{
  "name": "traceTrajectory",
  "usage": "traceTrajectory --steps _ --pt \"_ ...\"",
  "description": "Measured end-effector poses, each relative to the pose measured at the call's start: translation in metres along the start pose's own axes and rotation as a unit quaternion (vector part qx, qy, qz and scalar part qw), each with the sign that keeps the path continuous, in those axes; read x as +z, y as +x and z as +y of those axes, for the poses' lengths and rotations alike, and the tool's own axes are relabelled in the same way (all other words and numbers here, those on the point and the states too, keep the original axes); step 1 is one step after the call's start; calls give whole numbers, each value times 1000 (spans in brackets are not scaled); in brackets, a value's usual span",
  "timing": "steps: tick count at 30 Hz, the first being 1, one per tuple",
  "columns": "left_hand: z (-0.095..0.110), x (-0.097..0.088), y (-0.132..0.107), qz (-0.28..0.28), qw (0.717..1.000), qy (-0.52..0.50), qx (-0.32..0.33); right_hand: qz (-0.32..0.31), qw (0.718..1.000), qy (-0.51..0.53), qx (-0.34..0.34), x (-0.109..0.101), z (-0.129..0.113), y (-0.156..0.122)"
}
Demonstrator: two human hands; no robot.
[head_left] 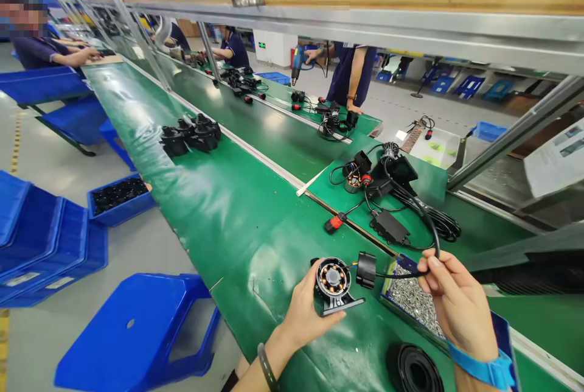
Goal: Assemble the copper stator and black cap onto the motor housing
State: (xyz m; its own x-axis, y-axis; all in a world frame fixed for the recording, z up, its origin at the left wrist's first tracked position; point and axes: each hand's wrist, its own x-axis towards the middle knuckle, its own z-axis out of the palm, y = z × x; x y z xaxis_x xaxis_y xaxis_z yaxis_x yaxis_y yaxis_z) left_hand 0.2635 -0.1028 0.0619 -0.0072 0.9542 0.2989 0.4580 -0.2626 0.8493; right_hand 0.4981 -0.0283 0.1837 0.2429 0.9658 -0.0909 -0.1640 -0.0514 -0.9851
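My left hand (pixel 305 310) is wrapped round a small motor housing (pixel 335 282), black with a flat foot and a ring of copper coils showing in its round opening. Thin coloured wires lead from the housing to a black round cap (pixel 365 270) beside it. Out of that cap runs a black cable (pixel 431 221), which my right hand (pixel 456 294) pinches between thumb and fingers. The cable curves up and back toward a heap of cords. Below the right hand stands a bin of small silver screws (pixel 413 297), partly covered by the hand.
A roll of black strip (pixel 414 367) lies at the near edge. Cords, a flat black box (pixel 389 226) and a red-black connector (pixel 335 223) lie beyond. Black housings (pixel 191 134) stand farther left on the green bench (pixel 237 197). A blue stool (pixel 132 325) is at left. Co-workers sit and stand around.
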Motion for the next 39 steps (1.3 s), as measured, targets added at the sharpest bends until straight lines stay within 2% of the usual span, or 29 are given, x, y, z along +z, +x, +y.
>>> traceTrajectory --steps 10,24,27,32,34,36,39 --pt "25 -2 7 -44 999 -22 2 1 989 -145 30 -10 30 -2" --pt "22 3 -2 -10 998 -16 57 -63 978 -197 27 -14 61 -2" --pt "29 -4 -3 2 997 -30 68 -47 980 -190 18 -12 57 -4" --pt "55 -34 -12 31 994 -46 99 19 992 -119 31 -8 41 -8" --pt "53 -37 -13 39 993 -49 100 -2 994 -94 53 -7 41 -5" --pt "39 -30 -12 36 996 -41 72 -32 991 -113 67 -9 44 0" --pt "13 -17 -7 21 998 -42 -46 -56 984 -157 62 -12 52 7"
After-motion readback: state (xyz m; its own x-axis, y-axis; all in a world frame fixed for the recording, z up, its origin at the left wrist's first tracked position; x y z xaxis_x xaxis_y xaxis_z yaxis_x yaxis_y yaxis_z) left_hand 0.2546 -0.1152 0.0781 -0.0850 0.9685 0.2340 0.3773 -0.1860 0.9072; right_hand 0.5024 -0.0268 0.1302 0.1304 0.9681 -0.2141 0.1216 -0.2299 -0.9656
